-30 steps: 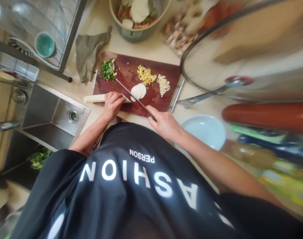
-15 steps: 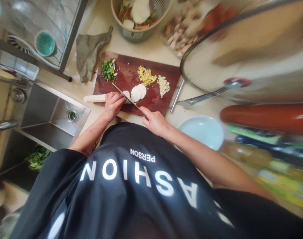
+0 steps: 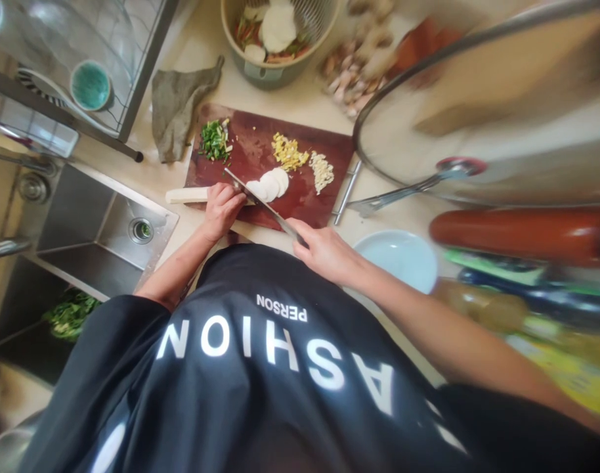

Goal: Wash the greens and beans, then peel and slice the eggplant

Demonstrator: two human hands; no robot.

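My left hand [image 3: 224, 209] is closed over a long white vegetable [image 3: 188, 195], whose uncut end sticks out past the board's left side. In my right hand [image 3: 324, 246] is the handle of a kitchen knife [image 3: 273, 213]. Its blade slants up and left, right beside my left fingertips at the cut end. Several round white slices [image 3: 272, 184] lie overlapping beyond the blade. On the dark red cutting board [image 3: 253, 135] are heaps of chopped green onion [image 3: 214, 140], yellow bits [image 3: 289, 152] and pale minced pieces [image 3: 321, 173].
A grey cloth [image 3: 174, 112] lies left of the board. The sink [image 3: 107, 217] holds leafy greens [image 3: 71, 315]. Behind the board stands a colander bowl [image 3: 265, 73] with vegetables. To the right are a large glass lid [image 3: 362, 135], a pale blue bowl [image 3: 403, 256] and a red-brown cylinder [image 3: 521, 235].
My right hand has drawn the knife right and toward my body. One more slice now rests against the others. My left hand has barely shifted.
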